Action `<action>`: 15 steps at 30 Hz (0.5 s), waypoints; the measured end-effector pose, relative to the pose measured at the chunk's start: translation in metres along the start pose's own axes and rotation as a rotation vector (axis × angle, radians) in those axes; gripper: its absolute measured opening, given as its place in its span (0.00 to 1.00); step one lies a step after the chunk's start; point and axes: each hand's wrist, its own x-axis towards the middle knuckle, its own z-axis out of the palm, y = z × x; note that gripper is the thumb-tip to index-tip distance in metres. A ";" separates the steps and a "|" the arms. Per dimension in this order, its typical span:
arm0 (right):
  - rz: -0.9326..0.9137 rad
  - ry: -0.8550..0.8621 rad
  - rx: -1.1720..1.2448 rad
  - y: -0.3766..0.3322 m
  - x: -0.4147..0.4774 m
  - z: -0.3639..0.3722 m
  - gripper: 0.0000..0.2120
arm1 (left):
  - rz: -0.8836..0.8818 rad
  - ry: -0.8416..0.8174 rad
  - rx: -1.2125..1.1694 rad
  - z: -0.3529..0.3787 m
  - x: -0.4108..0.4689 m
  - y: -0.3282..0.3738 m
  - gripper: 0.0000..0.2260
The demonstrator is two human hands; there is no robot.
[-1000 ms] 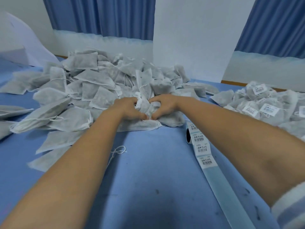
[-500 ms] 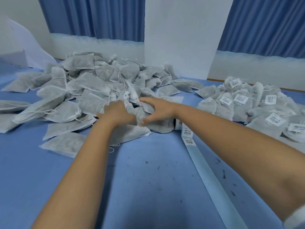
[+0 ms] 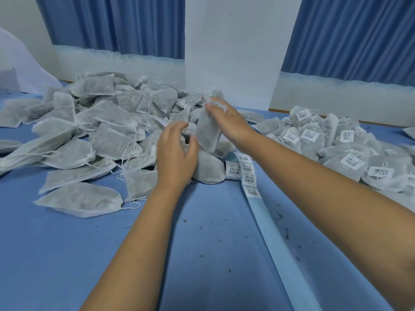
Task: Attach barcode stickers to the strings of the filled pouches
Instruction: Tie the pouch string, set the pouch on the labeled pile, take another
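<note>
A long sticker strip (image 3: 280, 254) is running away from the viewer across the blue cloth (image 3: 67, 254), its near stretch bare backing with dark flecks lying on either side of it. At its far end, a few barcode stickers (image 3: 249, 178) are still sitting on it. Just left of that end, the left hand (image 3: 175, 153) is hovering over the edge of the pouch heap with its fingers spread and loosely bent, gripping nothing. Just beyond the strip's far end, the right hand (image 3: 229, 122) is pinching the top of one filled pouch (image 3: 207, 133), which is hanging upright with its lower part close to the left thumb. Unlabelled pouches (image 3: 101, 122) with loose strings are lying heaped to the strip's left; labelled pouches (image 3: 336, 142) are lying piled to its right. Beyond the strip, a white panel (image 3: 231, 52) is standing between blue curtains (image 3: 116, 23).
</note>
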 end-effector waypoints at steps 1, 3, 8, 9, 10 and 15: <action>0.023 0.004 0.043 -0.004 0.000 -0.003 0.15 | -0.026 -0.054 -0.102 0.000 0.001 0.004 0.17; 0.105 -0.002 0.182 -0.010 -0.004 -0.009 0.14 | -0.162 -0.180 -0.290 0.002 0.002 0.011 0.22; 0.157 -0.090 0.374 -0.008 -0.025 -0.015 0.18 | -0.401 -0.214 -0.514 0.007 0.007 0.021 0.16; 0.179 -0.112 0.392 -0.006 -0.031 -0.017 0.18 | -0.445 -0.168 -0.561 0.006 0.009 0.023 0.17; 0.202 -0.136 0.395 -0.002 -0.036 -0.018 0.19 | -0.494 -0.128 -0.617 0.005 0.011 0.024 0.18; 0.249 -0.326 0.356 0.019 -0.065 -0.026 0.12 | -0.606 -0.085 -0.725 0.008 0.012 0.026 0.24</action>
